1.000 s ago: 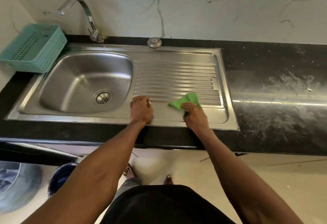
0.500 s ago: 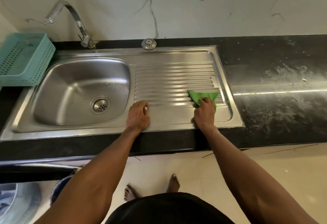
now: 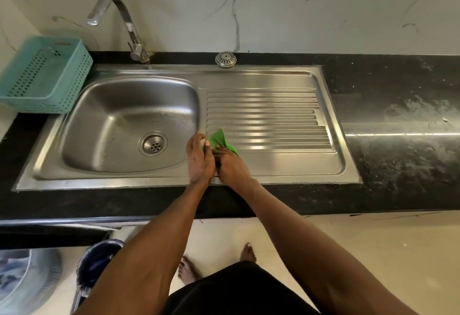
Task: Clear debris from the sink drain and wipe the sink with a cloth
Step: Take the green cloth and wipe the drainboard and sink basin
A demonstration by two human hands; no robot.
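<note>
In the head view, the right hand has brought the green cloth leftward along the ribbed drainboard: half a second ago it sat at the drainboard's right end, well away from the sink bowl, and now it lies at the left edge of the ribs, just beside the bowl's right rim. The right fingers lie fairly straight on top of the cloth, pressing it to the steel. The left hand, which earlier rested flat on the front rim of the sink apart from the cloth, has closed in and now touches the cloth's left side; its fingers curl toward the fabric, though whether they actually pinch it cannot be told here. The two hands are side by side and touching. My reading is that one full pass over the drainboard is finished and the cloth is being regathered or handed over, probably before the bowl gets wiped. The drain sits left of the cloth, at the bowl's bottom, and shows no visible debris, so that part of the job looks done. The camera has also drawn back and swung left against the earlier frames: the tap and teal basket, both beyond the bowl from the cloth, show more fully.
</note>
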